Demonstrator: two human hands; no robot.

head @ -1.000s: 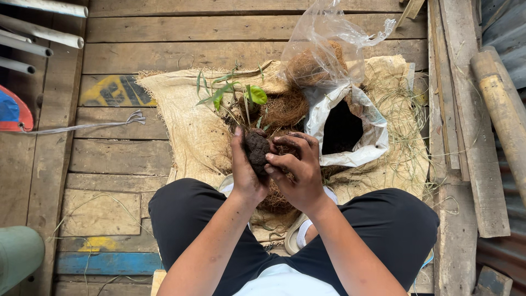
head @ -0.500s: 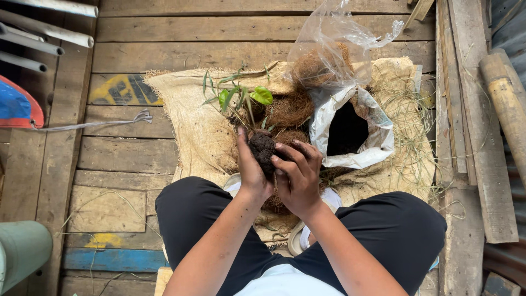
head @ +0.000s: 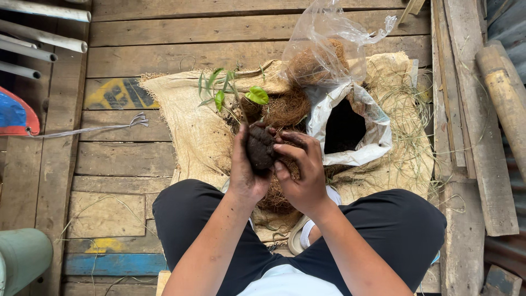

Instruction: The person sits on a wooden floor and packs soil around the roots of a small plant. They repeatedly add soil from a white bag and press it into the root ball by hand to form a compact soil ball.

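Hands meet at the centre of the frame: the left hand [head: 245, 167] cups a dark clump of soil [head: 259, 147] from the side, and the right hand [head: 302, 172] curls its fingers [head: 291, 151] against the clump's other side. Just above them sit a small green seedling [head: 235, 97] and a mound of coconut fibre [head: 285, 108] on a burlap sack [head: 186, 120]. At upper right, a clear plastic bag [head: 329, 44] holds more fibre above an open white bag [head: 356, 126] of dark soil. Plank flooring [head: 126, 60] lies beneath.

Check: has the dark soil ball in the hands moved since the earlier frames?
No clear move: the dark soil ball sits at the same spot beside the white sack's opening.
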